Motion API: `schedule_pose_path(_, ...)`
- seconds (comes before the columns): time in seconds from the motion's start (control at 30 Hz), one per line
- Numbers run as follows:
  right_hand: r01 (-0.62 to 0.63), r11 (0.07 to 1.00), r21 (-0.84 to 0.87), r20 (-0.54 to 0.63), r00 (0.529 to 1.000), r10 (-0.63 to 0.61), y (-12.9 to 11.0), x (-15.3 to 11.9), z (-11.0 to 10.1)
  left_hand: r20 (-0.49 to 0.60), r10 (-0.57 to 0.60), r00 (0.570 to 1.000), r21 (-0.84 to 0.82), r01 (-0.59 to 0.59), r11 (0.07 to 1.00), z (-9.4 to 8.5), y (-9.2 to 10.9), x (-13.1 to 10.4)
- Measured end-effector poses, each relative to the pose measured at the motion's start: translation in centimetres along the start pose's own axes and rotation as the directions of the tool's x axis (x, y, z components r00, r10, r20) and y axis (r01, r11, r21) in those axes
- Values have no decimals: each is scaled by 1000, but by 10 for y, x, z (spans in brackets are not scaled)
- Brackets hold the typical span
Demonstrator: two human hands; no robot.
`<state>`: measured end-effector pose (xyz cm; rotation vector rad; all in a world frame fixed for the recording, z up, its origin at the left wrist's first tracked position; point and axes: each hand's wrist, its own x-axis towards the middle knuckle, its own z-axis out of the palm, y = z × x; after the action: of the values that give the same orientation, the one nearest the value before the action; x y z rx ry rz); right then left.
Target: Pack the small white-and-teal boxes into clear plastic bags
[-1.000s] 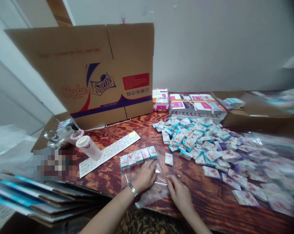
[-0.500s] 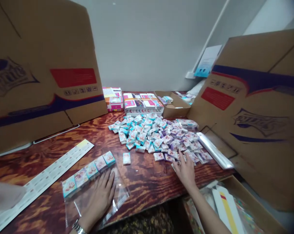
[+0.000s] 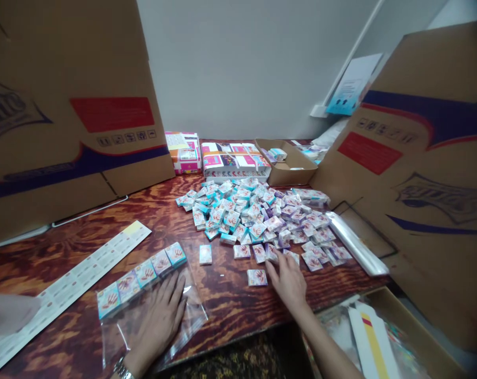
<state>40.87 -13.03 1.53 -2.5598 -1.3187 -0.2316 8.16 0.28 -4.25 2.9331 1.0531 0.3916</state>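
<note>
My left hand (image 3: 161,313) lies flat with fingers stretched out on a clear plastic bag (image 3: 191,295). At the bag's far edge sits a row of small printed boxes (image 3: 146,272), white, turquoise and purple with hand pictures. My right hand (image 3: 288,281) has its fingers apart at the near edge of a pile of similar small boxes (image 3: 238,210). Its fingertips touch or nearly touch boxes there; no box is seen gripped. One loose box (image 3: 257,277) lies just left of the right hand. Another single box (image 3: 205,255) is between the row and the pile.
Large cardboard cartons stand left (image 3: 84,116) and right (image 3: 428,158). A long printed label sheet (image 3: 84,273) lies at left. Behind the pile are pink packs (image 3: 234,160) and an open tray (image 3: 289,178). Clear film (image 3: 355,245) lies right, above a lower open box (image 3: 416,321).
My right hand has moved left along the pile's near edge. One small box now lies apart in front of the pile, and others there have shifted left. My left hand stays on the bag.
</note>
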Motion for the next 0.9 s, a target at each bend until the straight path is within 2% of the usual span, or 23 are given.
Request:
schedule_pose_path(0.07,-44,999,-31,-6,999,44,9,17,2,-2,5,1000,4,-4,1000,0,-1,0)
schedule_pose_path(0.17,-10,999,53,50,999,8,16,33,13,-5,10,1000,1,-10,1000,0,-1,0)
schedule_pose_path(0.27,50,983,175,64,996,-62,18,35,19,-5,0,1000,-9,0,1000,-2,1,1)
schedule_pose_path(0.4,105,967,230,-6,994,-106,8,33,17,0,-12,1000,-13,12,1000,-3,2,1)
schedule_pose_path(0.47,108,977,183,39,992,-117,-3,33,17,-1,-17,1000,-14,17,1000,-3,2,2)
schedule_pose_path(0.57,91,994,66,169,980,-101,-13,37,18,-8,-15,1000,-32,14,999,-4,1,2)
schedule_pose_path(0.63,147,983,111,199,966,-167,-9,39,13,-8,-11,1000,-43,10,999,-5,1,2)
schedule_pose_path(0.7,270,931,245,210,923,-323,0,39,3,0,-13,1000,-42,13,999,-6,2,2)
schedule_pose_path(0.8,422,811,406,277,788,-549,13,32,-16,6,-26,1000,-46,26,999,-7,2,2)
schedule_pose_path(0.87,457,766,451,341,705,-621,15,25,-22,4,-32,999,-58,33,998,-7,2,2)
schedule_pose_path(0.9,459,761,458,365,683,-632,14,22,-23,5,-34,999,-64,34,997,-7,2,2)
